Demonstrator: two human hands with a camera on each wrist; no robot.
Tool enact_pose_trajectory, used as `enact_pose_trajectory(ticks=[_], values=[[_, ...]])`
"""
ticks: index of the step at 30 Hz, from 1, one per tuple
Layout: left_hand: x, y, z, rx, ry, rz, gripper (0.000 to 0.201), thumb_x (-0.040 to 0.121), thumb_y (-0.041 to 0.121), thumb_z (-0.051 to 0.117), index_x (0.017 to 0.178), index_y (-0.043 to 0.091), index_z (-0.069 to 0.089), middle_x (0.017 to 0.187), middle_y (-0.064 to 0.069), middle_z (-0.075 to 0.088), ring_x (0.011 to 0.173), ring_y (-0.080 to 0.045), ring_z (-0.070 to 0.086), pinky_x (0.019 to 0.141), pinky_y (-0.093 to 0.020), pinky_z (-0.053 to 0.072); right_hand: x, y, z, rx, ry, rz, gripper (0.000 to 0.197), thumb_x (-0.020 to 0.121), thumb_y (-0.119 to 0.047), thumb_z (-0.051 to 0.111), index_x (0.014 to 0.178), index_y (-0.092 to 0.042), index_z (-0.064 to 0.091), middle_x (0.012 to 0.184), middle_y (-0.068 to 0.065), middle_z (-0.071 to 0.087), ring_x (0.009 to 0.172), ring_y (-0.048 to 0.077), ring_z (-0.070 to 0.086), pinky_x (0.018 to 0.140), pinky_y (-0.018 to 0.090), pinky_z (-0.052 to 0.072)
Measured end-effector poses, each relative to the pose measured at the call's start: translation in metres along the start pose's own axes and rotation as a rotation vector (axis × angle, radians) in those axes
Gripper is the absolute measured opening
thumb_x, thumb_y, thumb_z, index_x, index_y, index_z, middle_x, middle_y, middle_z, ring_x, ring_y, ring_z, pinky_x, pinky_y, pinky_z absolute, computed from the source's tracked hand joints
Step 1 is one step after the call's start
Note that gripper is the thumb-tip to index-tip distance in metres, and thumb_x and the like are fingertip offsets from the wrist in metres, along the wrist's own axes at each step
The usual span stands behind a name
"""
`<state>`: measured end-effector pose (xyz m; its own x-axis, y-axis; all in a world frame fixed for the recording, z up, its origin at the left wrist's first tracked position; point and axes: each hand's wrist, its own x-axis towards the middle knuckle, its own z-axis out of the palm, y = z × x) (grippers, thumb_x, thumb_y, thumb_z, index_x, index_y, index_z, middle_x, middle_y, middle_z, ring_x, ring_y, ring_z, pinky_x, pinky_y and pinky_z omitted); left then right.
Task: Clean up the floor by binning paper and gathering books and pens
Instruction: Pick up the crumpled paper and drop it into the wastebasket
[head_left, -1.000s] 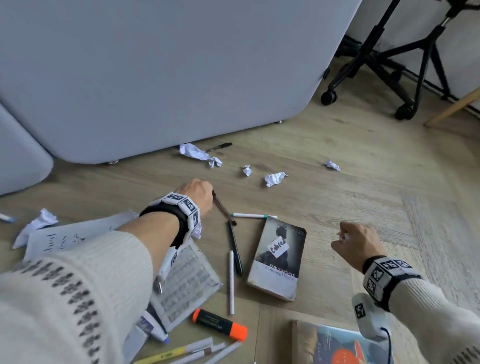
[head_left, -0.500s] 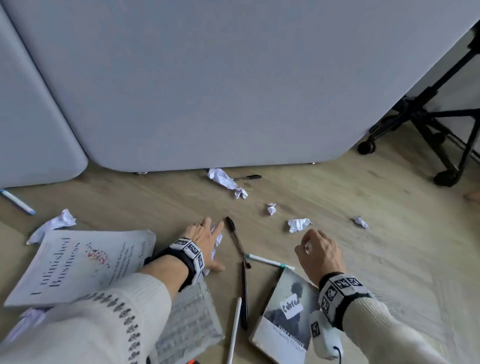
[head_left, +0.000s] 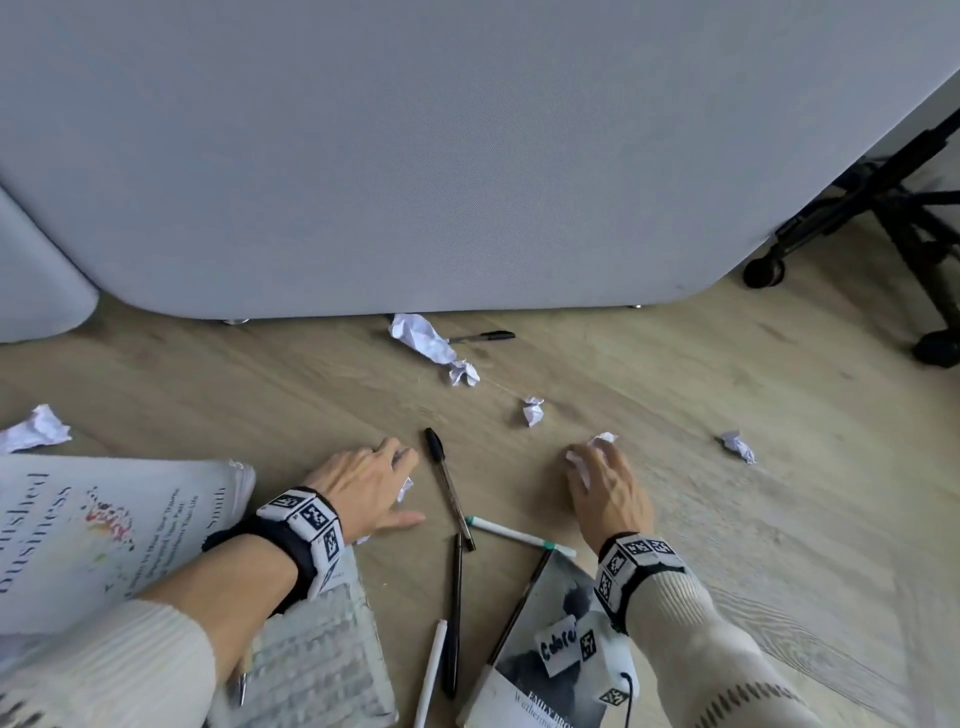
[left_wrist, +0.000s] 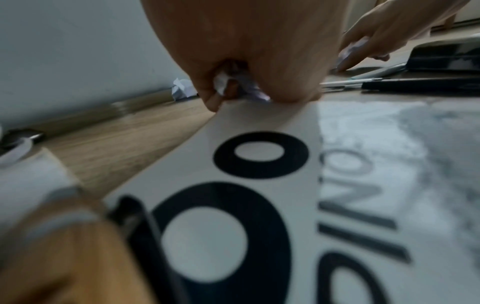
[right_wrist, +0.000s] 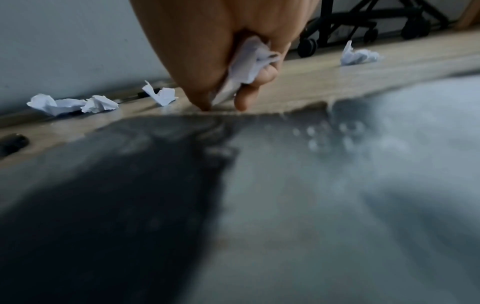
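Head view: my left hand (head_left: 363, 488) lies low over the floor, a paper scrap (head_left: 405, 488) under its fingers; black pen (head_left: 449, 493) just beside them. My right hand (head_left: 608, 493) covers a crumpled paper (head_left: 597, 449).

Left wrist: fingers curl round the scrap (left_wrist: 233, 86).

Right wrist: fingers clamp the paper (right_wrist: 249, 61).

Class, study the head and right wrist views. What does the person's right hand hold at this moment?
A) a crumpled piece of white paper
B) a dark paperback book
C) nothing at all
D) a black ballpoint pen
A: in the right wrist view the right hand has its fingers curled round a crumpled piece of white paper, which also pokes out past the knuckles in the head view.
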<state>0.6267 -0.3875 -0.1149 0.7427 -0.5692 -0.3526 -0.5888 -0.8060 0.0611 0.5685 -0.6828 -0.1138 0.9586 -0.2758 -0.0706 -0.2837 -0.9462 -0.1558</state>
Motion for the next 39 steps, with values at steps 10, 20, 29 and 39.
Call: enact_pose_trajectory(ticks=[10,20,29,39], values=[[-0.006,-0.008,-0.006,-0.481,0.006,-0.098,0.016,0.092,0.023,0.054,0.089,0.022,0.039,0.098,0.004,0.039,0.084,-0.023,0.055,0.077,-0.036,0.046,0.017,-0.034,-0.017,0.289,0.16,0.194,0.017,0.09,-0.02,0.056,0.081,-0.006,0.052,0.08,0.005,0.051,0.071,0.026,0.048,0.063,0.03,0.028],[0.079,-0.017,-0.077,-0.224,0.193,-0.286,0.024,0.095,0.012,0.05,0.118,0.008,0.049,0.13,-0.016,0.039,0.09,-0.033,0.062,0.067,-0.036,0.046,0.026,-0.094,-0.004,0.096,-0.187,-0.17,0.072,0.092,0.0,0.047,0.152,-0.014,0.01,0.157,0.02,-0.003,0.137,0.033,0.029,0.107,0.038,0.038],[0.117,0.013,-0.063,-0.286,0.149,-0.283,0.029,0.096,0.009,0.049,0.124,0.009,0.039,0.149,-0.025,0.021,0.092,-0.037,0.064,0.062,-0.034,0.039,0.012,-0.044,-0.003,0.093,-0.106,-0.232,0.01,0.095,-0.016,0.055,0.097,-0.006,0.057,0.097,0.006,0.052,0.079,0.024,0.053,0.066,0.026,0.031],[0.1,0.055,-0.044,-0.071,0.195,-0.091,0.034,0.095,-0.004,0.039,0.127,0.007,0.044,0.12,-0.015,0.039,0.097,-0.027,0.055,0.066,-0.029,0.036,0.009,0.01,-0.006,0.148,-0.012,0.026,0.088,0.08,-0.004,0.069,0.149,-0.028,0.021,0.143,0.016,0.023,0.087,0.025,0.056,0.072,0.03,0.05]])
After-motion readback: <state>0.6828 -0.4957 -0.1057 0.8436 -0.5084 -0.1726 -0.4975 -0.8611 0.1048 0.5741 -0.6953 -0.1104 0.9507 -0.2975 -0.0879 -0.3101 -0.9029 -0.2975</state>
